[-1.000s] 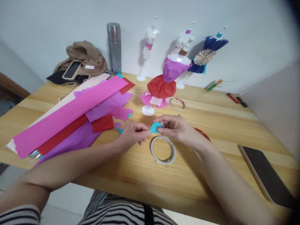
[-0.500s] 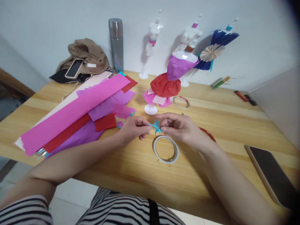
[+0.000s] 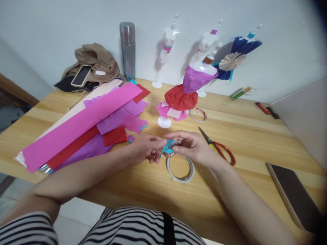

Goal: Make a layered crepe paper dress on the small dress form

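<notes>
Between my two hands is a small piece of blue crepe paper [image 3: 168, 146]. My left hand [image 3: 146, 148] pinches its left side with thumb and fingers. The fingers of my right hand [image 3: 190, 145] close on its right side, partly hiding it. Just below my hands a roll of double-sided tape [image 3: 192, 173] lies flat on the wooden table. To the right of my right hand rest scissors with red handles [image 3: 224, 153]. Beyond my hands stands a small mannequin [image 3: 201, 69] dressed in purple, red and pink paper.
Sheets of pink paper [image 3: 84, 126], red and purple crepe paper lie at the left. Behind them are a brown cloth [image 3: 95, 61] and a steel flask [image 3: 128, 51]. More mannequins [image 3: 168, 44] line the wall. A phone [image 3: 291, 194] lies at the right edge; a clear tape roll [image 3: 198, 115] sits behind.
My hands have come closer together and slightly lower, and the blue paper now looks wider between them. The scissors, mostly covered by my right hand before, now show.
</notes>
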A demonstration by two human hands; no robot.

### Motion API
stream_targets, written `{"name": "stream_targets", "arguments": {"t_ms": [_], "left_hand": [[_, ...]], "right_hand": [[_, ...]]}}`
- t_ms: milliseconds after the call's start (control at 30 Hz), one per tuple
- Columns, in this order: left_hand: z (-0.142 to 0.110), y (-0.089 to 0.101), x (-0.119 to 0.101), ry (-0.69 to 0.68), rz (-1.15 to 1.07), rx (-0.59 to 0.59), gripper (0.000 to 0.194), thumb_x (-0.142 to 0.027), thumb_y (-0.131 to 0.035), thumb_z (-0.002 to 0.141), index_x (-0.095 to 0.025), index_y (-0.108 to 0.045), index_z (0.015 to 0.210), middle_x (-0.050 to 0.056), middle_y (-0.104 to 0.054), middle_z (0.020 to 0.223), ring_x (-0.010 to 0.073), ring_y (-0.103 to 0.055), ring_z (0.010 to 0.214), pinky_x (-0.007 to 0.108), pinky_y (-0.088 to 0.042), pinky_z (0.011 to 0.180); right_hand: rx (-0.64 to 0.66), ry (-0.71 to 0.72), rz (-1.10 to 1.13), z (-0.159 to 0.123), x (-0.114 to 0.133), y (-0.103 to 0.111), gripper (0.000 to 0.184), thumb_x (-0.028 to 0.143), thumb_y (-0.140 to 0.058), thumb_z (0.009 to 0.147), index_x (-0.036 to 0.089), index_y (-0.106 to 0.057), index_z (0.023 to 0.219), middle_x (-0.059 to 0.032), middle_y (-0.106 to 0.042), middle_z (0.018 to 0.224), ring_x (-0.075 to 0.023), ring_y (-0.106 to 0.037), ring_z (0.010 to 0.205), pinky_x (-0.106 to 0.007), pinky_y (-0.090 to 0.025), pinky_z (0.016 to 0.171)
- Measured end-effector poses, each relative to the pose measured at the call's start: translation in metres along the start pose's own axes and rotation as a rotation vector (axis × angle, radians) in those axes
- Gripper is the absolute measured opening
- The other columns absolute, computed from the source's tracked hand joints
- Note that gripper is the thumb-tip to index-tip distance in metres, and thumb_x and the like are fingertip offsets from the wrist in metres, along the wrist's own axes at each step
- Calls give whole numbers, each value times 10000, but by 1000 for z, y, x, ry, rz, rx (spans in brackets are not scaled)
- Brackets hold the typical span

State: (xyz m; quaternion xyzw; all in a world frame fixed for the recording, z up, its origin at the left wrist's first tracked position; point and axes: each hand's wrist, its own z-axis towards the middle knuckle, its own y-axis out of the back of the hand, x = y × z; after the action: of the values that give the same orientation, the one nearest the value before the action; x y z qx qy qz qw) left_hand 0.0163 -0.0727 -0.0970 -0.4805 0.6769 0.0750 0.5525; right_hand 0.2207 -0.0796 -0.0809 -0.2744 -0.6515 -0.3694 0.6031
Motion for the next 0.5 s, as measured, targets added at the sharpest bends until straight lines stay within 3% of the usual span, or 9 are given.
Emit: {"name": "stream_targets", "arguments": {"t_ms": [133,300,367,500], "left_hand": [[1,-1,0,-5,99,-111,391,-449,-818,622,-131,-629,747,-12,-649,610,47,-499,407,158,-316,369],[-6,1,-22,-121,170,-306,228,-300,-743,661,-138,-586,631,-26,-626,537,38,-466,372,158,-314,365],[-11,2,-35,-233,149,-388,177,-271,-727,668,-138,-610,683,-43,-606,523,33,-446,373,158,-317,375],[-16,-1,-55,-267,232,-370,132,-210,-711,675,-135,-607,647,-60,-542,471,24,-390,373,164,-237,369]], "right_hand": [[-26,-37,145,3,-3,-1,359,380,-726,820,215,-633,1125,-38,-715,869,-183,-700,754,-334,-566,684],[-238,-51,-239,8,-11,3,262,329,-614,835,208,-661,1062,-54,-707,893,-190,-664,739,-329,-538,654],[-228,-52,-364,13,-15,1,205,302,-584,837,177,-674,973,-66,-707,849,-196,-654,718,-339,-530,663],[-119,-27,-502,25,-16,-14,127,183,-594,815,177,-700,885,-68,-700,859,-199,-630,727,-331,-492,679]]}}
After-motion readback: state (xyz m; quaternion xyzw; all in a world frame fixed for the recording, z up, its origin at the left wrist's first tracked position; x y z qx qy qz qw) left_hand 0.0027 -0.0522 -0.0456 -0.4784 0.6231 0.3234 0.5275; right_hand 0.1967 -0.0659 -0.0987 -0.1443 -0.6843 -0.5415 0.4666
